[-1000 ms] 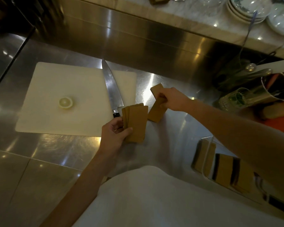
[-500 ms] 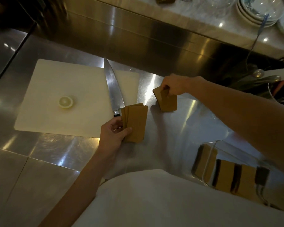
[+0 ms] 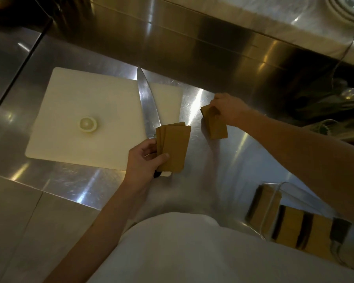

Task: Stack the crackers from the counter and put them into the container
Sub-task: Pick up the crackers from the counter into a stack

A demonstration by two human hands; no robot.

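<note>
My left hand [image 3: 145,160] grips a fanned stack of several brown rectangular crackers [image 3: 175,148], held upright above the steel counter near the cutting board's right corner. To the right, my right hand [image 3: 228,109] is closed on a second small bunch of crackers [image 3: 217,127], whose lower edge rests on the counter. A clear container [image 3: 274,203] stands at the lower right. It holds several upright rows of crackers [image 3: 290,225].
A white cutting board [image 3: 86,94] lies left of centre with a lemon slice [image 3: 87,124] on it. A large chef's knife [image 3: 147,105] lies along its right side, its handle behind my left hand. A raised steel ledge runs along the back; dishes and utensils crowd the far right.
My right hand gathered the loose crackers on the counter, shifted them slightly right and stood them together on edge. My left hand kept its stack in place.
</note>
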